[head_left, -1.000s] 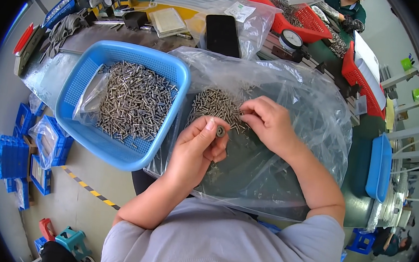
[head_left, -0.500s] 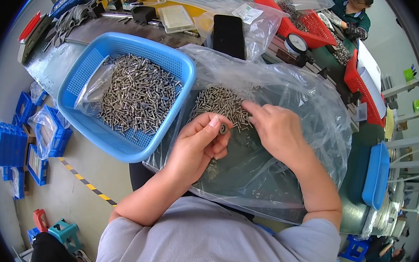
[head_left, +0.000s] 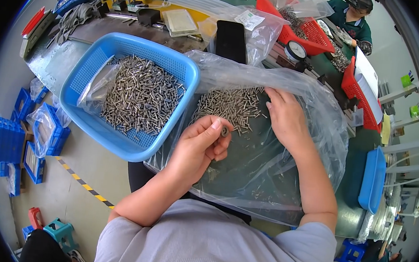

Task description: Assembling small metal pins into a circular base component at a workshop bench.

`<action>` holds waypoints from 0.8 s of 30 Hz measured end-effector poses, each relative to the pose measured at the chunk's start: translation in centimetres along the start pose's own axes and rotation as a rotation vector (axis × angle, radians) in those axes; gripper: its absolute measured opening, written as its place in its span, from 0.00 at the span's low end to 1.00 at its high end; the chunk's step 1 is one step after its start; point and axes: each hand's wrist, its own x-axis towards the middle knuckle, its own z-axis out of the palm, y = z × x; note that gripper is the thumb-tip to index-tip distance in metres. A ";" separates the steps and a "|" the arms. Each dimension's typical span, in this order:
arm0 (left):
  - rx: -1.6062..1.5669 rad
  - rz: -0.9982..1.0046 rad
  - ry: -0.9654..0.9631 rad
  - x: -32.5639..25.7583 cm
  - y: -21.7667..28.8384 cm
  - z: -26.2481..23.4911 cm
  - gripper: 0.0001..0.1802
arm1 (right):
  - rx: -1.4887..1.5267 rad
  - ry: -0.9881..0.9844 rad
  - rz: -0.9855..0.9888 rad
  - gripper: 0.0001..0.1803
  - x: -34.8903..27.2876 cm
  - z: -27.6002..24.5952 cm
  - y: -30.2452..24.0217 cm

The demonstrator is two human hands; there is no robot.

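Between the thumb and fingers of my left hand is a small round metal ring with a dark hole in its middle. My right hand reaches forward with its fingers stretched out and somewhat apart, at the right edge of a heap of small metal pins. Its fingertips rest by the heap and the plastic behind it; nothing shows in its grasp. The heap lies on a clear plastic sheet. Left of it, a blue perforated basket holds many more such pins and a crumpled clear bag.
Behind the sheet lie a black phone, a dial gauge and a pale flat box. Red baskets of metal parts stand at the far right, near another person. A blue tray sits along the right edge.
My right hand has moved slightly right and away from me along the heap, its fingers straighter. The pins have spread a little to the right. My left hand keeps the ring in nearly the same place.
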 end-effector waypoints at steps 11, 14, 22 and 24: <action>0.016 -0.036 -0.001 0.0 0.0 0.0 0.12 | 0.232 0.062 0.040 0.21 1.0 2.9 -0.2; 0.021 -0.043 -0.004 -0.2 0.0 -0.1 0.12 | 0.319 -0.034 0.027 0.23 1.7 3.0 -1.0; 0.019 -0.032 -0.030 -0.1 -0.1 -0.1 0.12 | 0.294 -0.083 -0.065 0.26 2.8 3.5 -2.2; 0.017 -0.028 -0.041 -0.1 -0.1 -0.2 0.12 | 0.301 -0.102 -0.064 0.26 2.6 3.4 -2.4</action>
